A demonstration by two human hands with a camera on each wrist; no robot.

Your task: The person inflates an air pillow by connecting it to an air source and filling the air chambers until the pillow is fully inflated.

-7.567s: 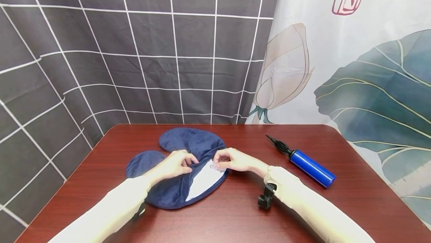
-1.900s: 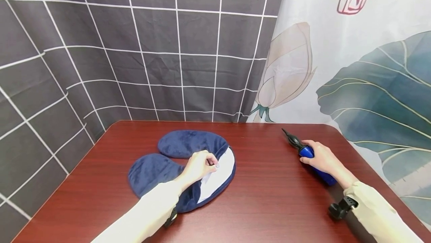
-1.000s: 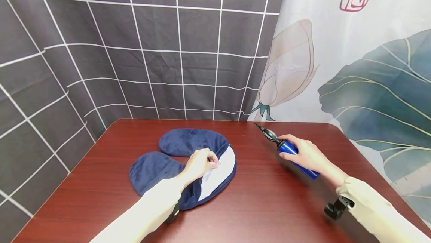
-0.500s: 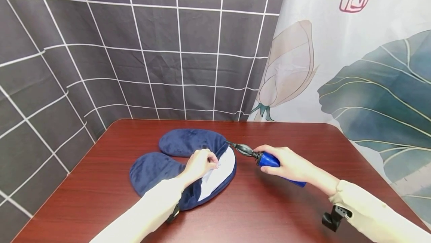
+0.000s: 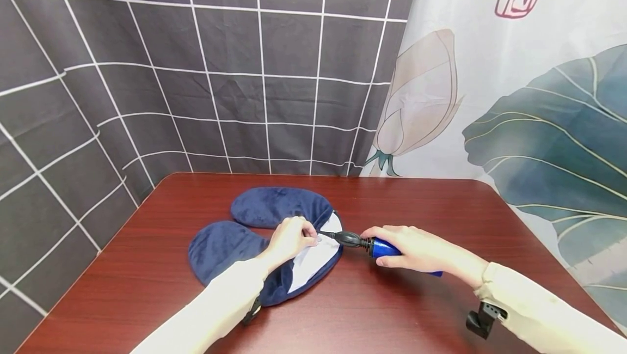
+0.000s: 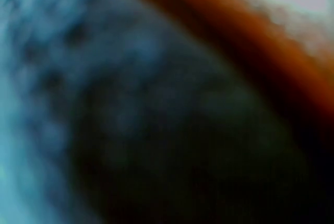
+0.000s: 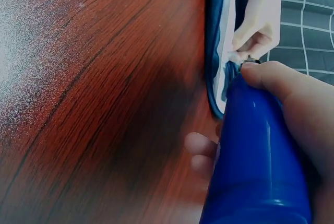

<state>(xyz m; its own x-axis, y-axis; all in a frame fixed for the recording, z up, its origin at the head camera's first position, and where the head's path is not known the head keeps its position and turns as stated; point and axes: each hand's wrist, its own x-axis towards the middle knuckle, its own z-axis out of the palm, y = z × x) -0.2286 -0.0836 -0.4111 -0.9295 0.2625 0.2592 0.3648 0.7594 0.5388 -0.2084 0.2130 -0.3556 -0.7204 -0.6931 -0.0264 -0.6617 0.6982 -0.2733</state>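
A navy plush U-shaped neck pillow [image 5: 279, 206] lies on the table, its cover parted over a white inner bladder [image 5: 309, 264]. My left hand [image 5: 288, 240] rests over the pillow and pinches a small clear valve [image 5: 318, 239] on the bladder. My right hand [image 5: 416, 248] grips a blue hand air pump [image 5: 384, 249] with a black ribbed neck. The pump's thin black nozzle reaches the valve at my left fingertips; whether it sits inside cannot be told. In the right wrist view the pump [image 7: 255, 166] fills the foreground, hiding the nozzle. The left wrist view is a blur of dark blue fabric.
The reddish-brown wooden table [image 5: 161, 288] spreads around the pillow. A grey curtain with white grid lines [image 5: 225, 71] hangs behind it. To the right hangs a white curtain with a lotus print [image 5: 426, 92].
My right hand let go of the bladder, took hold of the pump and carried it left until its nozzle met the valve. My left hand went from the cover's edge to the valve.
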